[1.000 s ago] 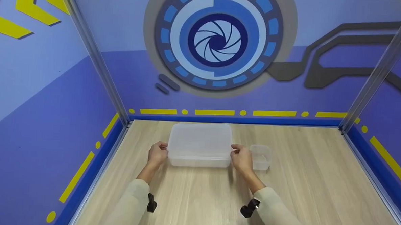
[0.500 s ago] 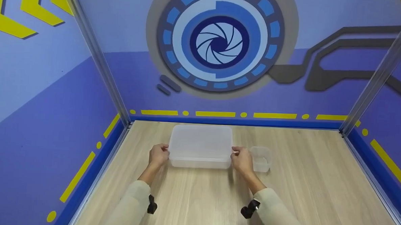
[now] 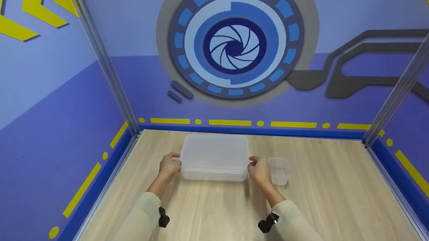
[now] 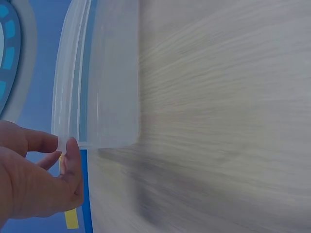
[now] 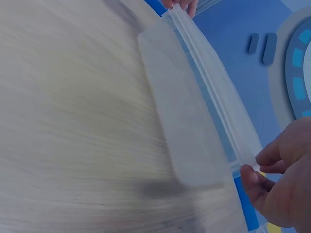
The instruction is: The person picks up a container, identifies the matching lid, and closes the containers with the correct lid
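A large frosted plastic food box [image 3: 214, 175] stands on the wooden table, with its translucent lid [image 3: 215, 152] over the top. At the lid's left end, my left hand [image 3: 170, 164] pinches the edge between thumb and fingers. My right hand [image 3: 259, 170] pinches the opposite edge in the same way. In the left wrist view a bluish strip runs between the lid [image 4: 70, 73] and the box wall [image 4: 116, 77]. The right wrist view shows that strip too, below the lid [image 5: 218, 82]. Just right of my right hand is a small clear container [image 3: 279, 171].
Decorated blue walls [image 3: 214, 113] enclose the table [image 3: 334, 198] at the back and both sides. Metal posts [image 3: 104, 63] rise at the back corners. A black wrist device [image 3: 268, 223] sits on each sleeve.
The head view has shifted slightly, so the scene sits a little lower. Both hands, the lid, the box and the small container stay nearly where they were.
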`<state>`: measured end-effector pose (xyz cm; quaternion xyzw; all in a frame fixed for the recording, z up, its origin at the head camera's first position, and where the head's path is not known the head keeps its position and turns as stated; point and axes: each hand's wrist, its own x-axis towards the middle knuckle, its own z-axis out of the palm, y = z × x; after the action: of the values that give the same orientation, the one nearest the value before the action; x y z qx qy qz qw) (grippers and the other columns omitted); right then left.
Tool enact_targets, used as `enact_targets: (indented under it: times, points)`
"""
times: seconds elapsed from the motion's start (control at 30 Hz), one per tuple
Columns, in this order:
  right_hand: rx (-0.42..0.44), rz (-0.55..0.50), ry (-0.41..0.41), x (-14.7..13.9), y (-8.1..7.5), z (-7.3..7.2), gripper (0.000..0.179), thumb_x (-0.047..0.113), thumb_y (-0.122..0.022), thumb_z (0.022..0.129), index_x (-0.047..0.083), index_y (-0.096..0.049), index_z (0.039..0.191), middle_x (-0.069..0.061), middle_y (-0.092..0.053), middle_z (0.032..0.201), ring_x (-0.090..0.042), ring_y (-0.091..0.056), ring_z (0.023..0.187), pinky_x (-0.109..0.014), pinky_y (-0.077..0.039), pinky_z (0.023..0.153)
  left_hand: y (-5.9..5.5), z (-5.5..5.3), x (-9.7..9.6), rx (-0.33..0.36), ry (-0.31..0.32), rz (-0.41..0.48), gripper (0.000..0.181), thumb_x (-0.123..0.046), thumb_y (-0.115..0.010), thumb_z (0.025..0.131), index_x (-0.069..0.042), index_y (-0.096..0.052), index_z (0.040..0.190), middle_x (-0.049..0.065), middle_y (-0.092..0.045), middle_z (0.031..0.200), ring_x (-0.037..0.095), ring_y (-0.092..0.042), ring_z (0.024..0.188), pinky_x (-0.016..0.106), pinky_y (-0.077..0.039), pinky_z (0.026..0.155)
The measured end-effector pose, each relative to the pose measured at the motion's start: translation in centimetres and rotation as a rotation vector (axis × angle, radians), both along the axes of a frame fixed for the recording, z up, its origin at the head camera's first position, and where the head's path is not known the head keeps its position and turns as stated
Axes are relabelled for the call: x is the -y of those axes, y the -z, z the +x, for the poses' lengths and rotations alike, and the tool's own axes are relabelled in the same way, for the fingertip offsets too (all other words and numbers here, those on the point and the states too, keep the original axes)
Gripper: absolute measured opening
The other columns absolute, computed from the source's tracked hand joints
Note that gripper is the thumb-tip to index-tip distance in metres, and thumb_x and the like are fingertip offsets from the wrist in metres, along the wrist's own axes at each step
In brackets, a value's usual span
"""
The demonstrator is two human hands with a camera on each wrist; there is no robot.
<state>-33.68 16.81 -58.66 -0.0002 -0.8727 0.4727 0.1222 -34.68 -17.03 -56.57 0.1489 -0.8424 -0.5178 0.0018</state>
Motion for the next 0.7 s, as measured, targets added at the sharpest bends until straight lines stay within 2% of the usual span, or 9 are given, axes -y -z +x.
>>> enact_targets:
  times: [0.13, 0.23, 0.47, 0.7]
  points:
    - [0.079, -0.067, -0.007, -0.14, -0.13, 0.10, 0.033, -0.006, -0.059, 0.093, -0.013, -0.069, 0.123, -0.016, -0.070, 0.091, -0.018, -0.066, 0.069, -0.027, -0.051, 0.059, 0.04, 0.13, 0.02, 0.008, -0.009, 0.078, 0.043, 0.006, -0.055, 0.097, 0.003, -0.061, 0.140, 0.015, -0.064, 0.104, 0.019, -0.060, 0.080, 0.027, -0.055, 0.070]
    - [0.101, -0.093, -0.015, -0.22, -0.01, 0.14, 0.035, -0.006, -0.059, 0.093, -0.014, -0.068, 0.125, -0.016, -0.069, 0.091, -0.017, -0.066, 0.068, -0.026, -0.052, 0.059, 0.22, 0.27, -0.04, -0.009, -0.007, 0.072, 0.043, 0.006, -0.055, 0.098, 0.003, -0.062, 0.140, 0.015, -0.063, 0.105, 0.020, -0.061, 0.083, 0.027, -0.056, 0.072]
    - [0.112, -0.104, -0.027, -0.30, 0.09, 0.07, 0.037, -0.006, -0.059, 0.094, -0.014, -0.065, 0.129, -0.016, -0.067, 0.096, -0.021, -0.066, 0.078, -0.029, -0.053, 0.065, 0.24, 0.92, -0.18, -0.093, 0.015, 0.011, 0.039, 0.005, -0.059, 0.097, 0.007, -0.063, 0.136, 0.013, -0.062, 0.100, 0.019, -0.062, 0.079, 0.027, -0.053, 0.067]
    - [0.076, -0.029, -0.033, -0.23, 0.29, 0.06, 0.037, -0.002, -0.059, 0.093, -0.013, -0.068, 0.126, -0.018, -0.070, 0.099, -0.027, -0.066, 0.084, -0.039, -0.056, 0.072, 0.17, 0.81, -0.09, -0.077, 0.025, -0.015, 0.046, 0.007, -0.053, 0.092, 0.008, -0.061, 0.137, 0.015, -0.064, 0.104, 0.019, -0.061, 0.080, 0.026, -0.049, 0.066]
